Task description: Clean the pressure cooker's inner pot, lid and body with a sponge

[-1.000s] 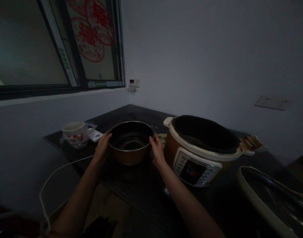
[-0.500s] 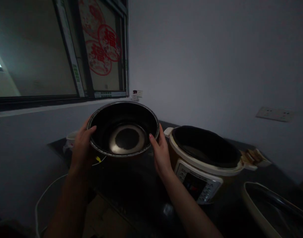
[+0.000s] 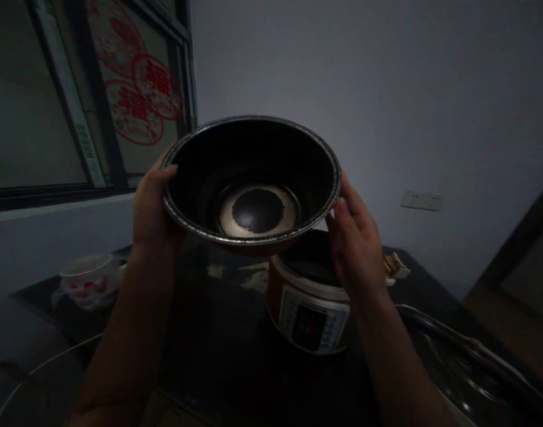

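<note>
Between my two hands an inner pot (image 3: 257, 210) is held up in the air, its dark inside tilted toward me and a pale worn ring on its bottom. My left hand (image 3: 153, 198) grips the left rim, thumb over the edge. On the opposite side my right hand (image 3: 358, 237) holds the right rim. Behind and below the pot stands an electric cooker (image 3: 313, 314) with a control panel, its top uncovered and partly hidden by the pot and my right hand. A lid (image 3: 458, 367) with a dark bar across it lies at the lower right.
A white mug or bowl with red marks (image 3: 89, 281) stands on the dark table (image 3: 222, 356) at the left. A white cord (image 3: 53, 359) hangs by the table's left side. Wall sockets (image 3: 421, 201) sit behind, and a window (image 3: 133, 101) with red stickers is at the upper left.
Both hands have raised the inner pot and brought it nearer and to the right, so it now overlaps the cooker. The camera view has turned to the right.
</note>
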Demonstrator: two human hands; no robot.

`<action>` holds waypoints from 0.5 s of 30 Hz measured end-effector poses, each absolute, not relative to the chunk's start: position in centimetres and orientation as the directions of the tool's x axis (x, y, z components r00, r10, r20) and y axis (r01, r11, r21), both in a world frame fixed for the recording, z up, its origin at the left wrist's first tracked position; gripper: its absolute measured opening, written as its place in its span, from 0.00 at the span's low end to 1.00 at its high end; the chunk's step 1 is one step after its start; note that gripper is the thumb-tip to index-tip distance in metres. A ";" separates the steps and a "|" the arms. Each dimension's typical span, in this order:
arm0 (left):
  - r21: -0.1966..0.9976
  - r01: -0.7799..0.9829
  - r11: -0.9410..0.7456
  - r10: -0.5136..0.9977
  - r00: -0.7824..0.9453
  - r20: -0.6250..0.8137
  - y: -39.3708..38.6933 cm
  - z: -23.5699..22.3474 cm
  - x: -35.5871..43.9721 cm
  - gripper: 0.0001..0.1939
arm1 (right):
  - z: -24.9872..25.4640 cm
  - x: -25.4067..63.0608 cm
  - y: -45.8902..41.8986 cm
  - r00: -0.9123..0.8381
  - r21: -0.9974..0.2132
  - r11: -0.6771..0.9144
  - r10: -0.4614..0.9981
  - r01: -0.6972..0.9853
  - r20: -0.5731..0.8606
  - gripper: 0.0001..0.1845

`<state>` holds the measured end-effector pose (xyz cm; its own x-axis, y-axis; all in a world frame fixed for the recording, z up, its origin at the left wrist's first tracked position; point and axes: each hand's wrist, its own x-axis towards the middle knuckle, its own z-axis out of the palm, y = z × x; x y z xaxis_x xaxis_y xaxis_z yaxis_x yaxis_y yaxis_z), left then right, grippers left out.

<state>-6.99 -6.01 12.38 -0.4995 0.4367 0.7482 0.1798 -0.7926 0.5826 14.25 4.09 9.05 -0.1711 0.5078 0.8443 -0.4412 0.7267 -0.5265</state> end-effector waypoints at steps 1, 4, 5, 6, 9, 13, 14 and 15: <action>0.580 0.141 -0.802 0.455 -0.484 0.747 -4.9 12.9 -6.4 0.16 | 9.2 15.1 4.7 -0.138 -0.519 0.761 0.509 -0.388 0.850 0.23; 0.586 0.018 -0.810 0.527 -0.417 0.740 -1.3 13.9 -4.7 0.17 | 9.3 17.4 6.3 -0.043 -0.503 0.822 0.511 -0.268 0.858 0.23; 0.584 -0.018 -0.812 0.543 -0.391 0.743 -0.1 14.0 -4.1 0.18 | 9.2 18.0 6.8 -0.014 -0.499 0.830 0.512 -0.250 0.859 0.24; 0.579 -0.050 -0.814 0.554 -0.368 0.747 1.0 13.9 -3.5 0.19 | 9.1 18.6 7.3 0.014 -0.499 0.832 0.517 -0.242 0.856 0.24; 0.572 -0.127 -0.810 0.580 -0.317 0.751 4.1 13.2 -2.0 0.20 | 8.4 20.0 8.7 0.094 -0.519 0.825 0.548 -0.226 0.831 0.25; 0.622 -0.184 -0.761 0.648 -0.270 0.712 6.7 11.8 -1.0 0.20 | 7.4 21.3 10.2 0.154 -0.575 0.795 0.603 -0.194 0.782 0.25; 0.644 -0.196 -0.740 0.672 -0.258 0.694 7.0 11.5 -0.9 0.20 | 7.2 21.5 10.5 0.163 -0.584 0.790 0.611 -0.187 0.774 0.26; 0.663 -0.208 -0.719 0.695 -0.246 0.676 7.3 11.3 -0.8 0.20 | 7.0 21.7 10.7 0.174 -0.589 0.790 0.612 -0.170 0.772 0.26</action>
<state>-0.80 7.33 11.27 -0.2457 0.6945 0.6762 -0.2084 -0.7191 0.6629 21.67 10.67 7.02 0.1737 0.6120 0.7715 -0.1698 0.7903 -0.5887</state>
